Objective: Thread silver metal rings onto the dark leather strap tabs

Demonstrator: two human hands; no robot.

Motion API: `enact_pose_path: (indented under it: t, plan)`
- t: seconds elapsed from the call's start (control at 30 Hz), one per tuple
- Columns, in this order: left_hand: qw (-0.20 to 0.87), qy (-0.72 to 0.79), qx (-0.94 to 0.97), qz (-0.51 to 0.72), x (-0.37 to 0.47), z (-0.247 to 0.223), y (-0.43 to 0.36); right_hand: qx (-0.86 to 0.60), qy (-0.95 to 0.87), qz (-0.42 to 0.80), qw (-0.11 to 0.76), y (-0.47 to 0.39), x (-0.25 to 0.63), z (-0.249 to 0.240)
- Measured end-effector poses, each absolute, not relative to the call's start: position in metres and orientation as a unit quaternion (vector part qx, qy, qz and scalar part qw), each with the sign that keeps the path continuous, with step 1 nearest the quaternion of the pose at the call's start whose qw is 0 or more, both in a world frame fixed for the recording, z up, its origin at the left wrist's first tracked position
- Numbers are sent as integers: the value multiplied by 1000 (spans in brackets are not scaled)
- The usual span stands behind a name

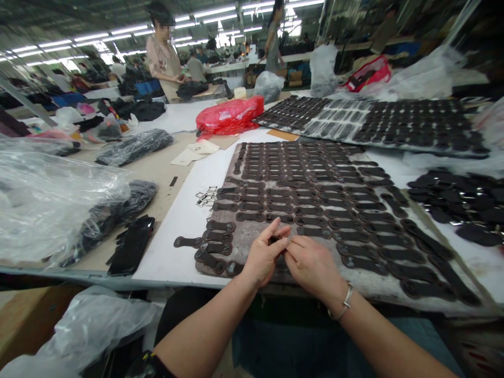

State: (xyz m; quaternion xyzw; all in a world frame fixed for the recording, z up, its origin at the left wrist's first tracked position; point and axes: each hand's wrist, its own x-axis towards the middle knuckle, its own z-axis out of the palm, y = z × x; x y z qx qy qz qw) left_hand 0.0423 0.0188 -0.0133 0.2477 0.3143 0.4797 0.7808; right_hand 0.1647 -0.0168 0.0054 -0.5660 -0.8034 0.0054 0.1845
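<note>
My left hand (264, 257) and my right hand (314, 265) meet over the near edge of a grey board (246, 235). Thumb and fingers of the left are pinched together, and a bit of something dark shows between them. The right hand's fingertips press against the left's, curled closed. What they hold is mostly hidden by the fingers. Around them, dark brown leather tabs (314, 232) with rounded ends lie in rows on the board. One leather tab (188, 241) sticks out past its left edge. Small metal rectangular buckles (207, 196) are piled on white paper to the left.
A second board of dark tabs (417, 123) lies behind, with a red plastic bag (230, 114) beside it. Black pieces with metal rings (460, 199) are heaped at right. Clear plastic bags (59, 189) and dark stacked strips (132, 245) occupy the left. Beyond the table stands a person (163, 63).
</note>
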Motion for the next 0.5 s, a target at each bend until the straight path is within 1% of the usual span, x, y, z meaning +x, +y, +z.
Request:
enact_pose_path:
  t: [0.17,0.33,0.43,0.5]
  plan:
    - [794,281,233,486,45,-9,13,-601,-758,59,245,-14,166,5]
    - [824,220,247,460,35,-7,20,-615,-726,108,290,-10,175,8]
    - [845,206,246,427,28,-7,27,-607,-723,102,313,-10,181,7]
    - [844,235,253,411,26,-6,30,-600,-729,83,320,-10,185,7]
